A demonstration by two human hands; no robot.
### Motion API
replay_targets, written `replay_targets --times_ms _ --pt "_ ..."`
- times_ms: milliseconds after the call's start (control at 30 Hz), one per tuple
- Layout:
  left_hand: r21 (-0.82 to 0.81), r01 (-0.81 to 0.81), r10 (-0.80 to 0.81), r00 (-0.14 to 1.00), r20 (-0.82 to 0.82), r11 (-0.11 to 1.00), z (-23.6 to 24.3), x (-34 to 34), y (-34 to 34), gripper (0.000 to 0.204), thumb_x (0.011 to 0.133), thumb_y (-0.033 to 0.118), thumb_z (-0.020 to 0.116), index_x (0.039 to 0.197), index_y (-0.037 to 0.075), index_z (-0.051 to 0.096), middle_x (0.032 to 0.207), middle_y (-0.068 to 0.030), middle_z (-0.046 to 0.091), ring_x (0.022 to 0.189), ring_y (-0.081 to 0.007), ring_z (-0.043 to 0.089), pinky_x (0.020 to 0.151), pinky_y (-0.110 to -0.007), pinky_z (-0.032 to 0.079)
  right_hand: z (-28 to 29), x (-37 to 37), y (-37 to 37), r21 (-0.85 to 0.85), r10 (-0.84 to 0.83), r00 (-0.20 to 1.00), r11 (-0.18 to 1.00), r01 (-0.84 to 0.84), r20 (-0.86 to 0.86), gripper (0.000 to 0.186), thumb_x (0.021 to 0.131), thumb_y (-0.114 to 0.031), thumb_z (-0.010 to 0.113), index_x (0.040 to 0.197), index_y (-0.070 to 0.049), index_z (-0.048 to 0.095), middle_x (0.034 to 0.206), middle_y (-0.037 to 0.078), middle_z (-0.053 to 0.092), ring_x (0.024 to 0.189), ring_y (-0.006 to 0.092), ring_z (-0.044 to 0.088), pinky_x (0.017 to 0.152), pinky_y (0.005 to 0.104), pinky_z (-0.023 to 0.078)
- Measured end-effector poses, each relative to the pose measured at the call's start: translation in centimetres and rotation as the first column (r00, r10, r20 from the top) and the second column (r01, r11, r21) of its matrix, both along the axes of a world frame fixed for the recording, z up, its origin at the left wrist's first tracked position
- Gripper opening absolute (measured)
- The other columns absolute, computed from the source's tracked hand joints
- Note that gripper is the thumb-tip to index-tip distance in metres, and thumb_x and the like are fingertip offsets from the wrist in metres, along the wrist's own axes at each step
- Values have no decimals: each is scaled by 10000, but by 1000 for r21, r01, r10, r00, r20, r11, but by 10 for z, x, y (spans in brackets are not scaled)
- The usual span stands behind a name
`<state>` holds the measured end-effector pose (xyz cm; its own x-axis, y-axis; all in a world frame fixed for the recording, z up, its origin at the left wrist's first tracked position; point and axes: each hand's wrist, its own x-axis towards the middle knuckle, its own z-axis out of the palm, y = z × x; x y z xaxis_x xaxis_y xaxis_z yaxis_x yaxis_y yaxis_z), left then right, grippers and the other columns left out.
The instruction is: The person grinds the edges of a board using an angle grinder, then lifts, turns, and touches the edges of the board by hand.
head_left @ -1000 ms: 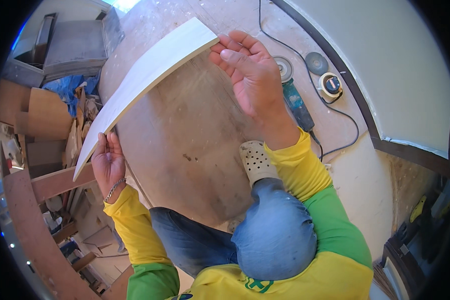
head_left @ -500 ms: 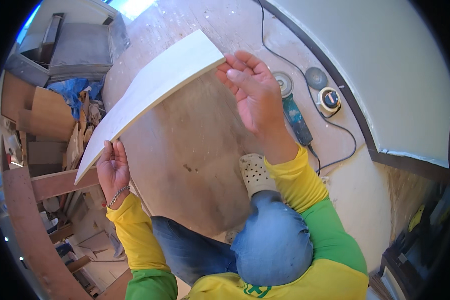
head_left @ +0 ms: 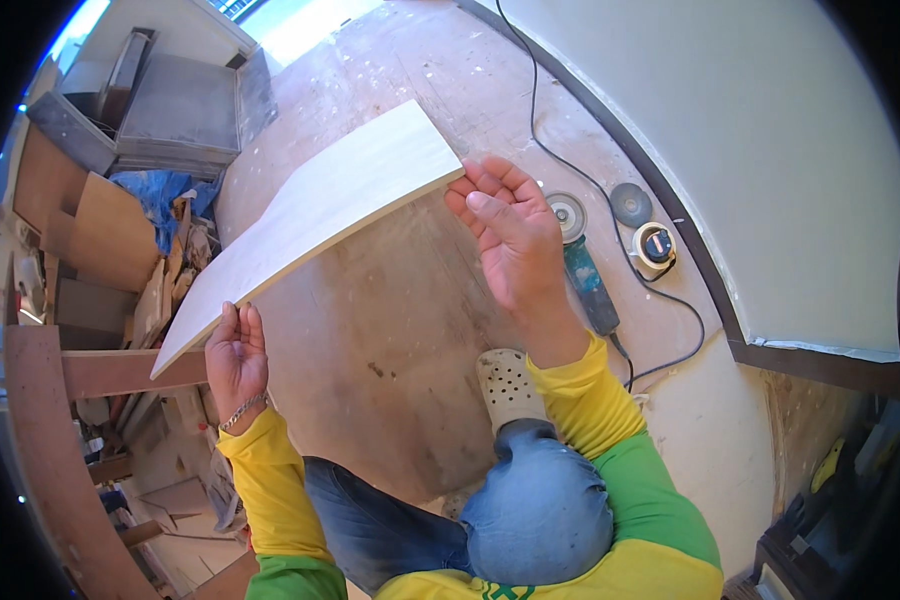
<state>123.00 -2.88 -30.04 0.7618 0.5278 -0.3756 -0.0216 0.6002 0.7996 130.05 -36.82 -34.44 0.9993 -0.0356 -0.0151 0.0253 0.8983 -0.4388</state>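
A long white board (head_left: 310,215) is held up in front of me, slanting from the lower left to the upper right above the floor. My left hand (head_left: 237,355) grips its near edge towards the left end, fingers underneath. At the far right corner my right hand (head_left: 510,225) holds the board by its edge with the fingertips, palm turned up. Beyond my right hand an angle grinder (head_left: 590,285) with a teal body lies on the floor, its disc end pointing away from me.
Right of the grinder lie a loose grey disc (head_left: 631,204), a tape measure (head_left: 658,245) on a white roll, and a black cord (head_left: 615,215). A pale panel (head_left: 770,150) borders the right. Scrap boards (head_left: 110,235), a blue plastic sheet (head_left: 158,200) and a wooden frame (head_left: 120,372) stand left.
The board's right end and my right hand have come lower and nearer in the view. My left hand has shifted slightly down with it, and the view has tilted a little.
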Motion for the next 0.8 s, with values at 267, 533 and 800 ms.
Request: replay_targets --times_ms 267,533,800 --pt "-2 -32 32 999 -32 999 -4 -4 -3 129 941 47 604 1024 -44 569 922 -112 647 825 -191 674 802 -291 609 -6 -4 0 5 -6 1000 1000 6 -17 406 858 74 594 1239 3 472 1215 148 573 1093 220 592 983 356 487" --pt "-82 -54 39 984 -176 995 -51 -47 -12 65 924 32 606 955 -9 566 863 -105 637 776 -195 658 789 -326 608 -52 -43 -16 -48 18 986 998 -27 -164 410 845 89 541 1239 8 464 1208 160 583 1081 232 596 976 369 484" --pt "-211 -20 -62 925 -375 977 -168 -88 -31 69 904 43 598 855 16 557 787 -93 612 751 -201 635 790 -354 579 -160 -84 -36 -141 6 875 986 -84 -484 446 811 95 470 1252 34 450 1220 179 553 949 211 581 873 323 497"
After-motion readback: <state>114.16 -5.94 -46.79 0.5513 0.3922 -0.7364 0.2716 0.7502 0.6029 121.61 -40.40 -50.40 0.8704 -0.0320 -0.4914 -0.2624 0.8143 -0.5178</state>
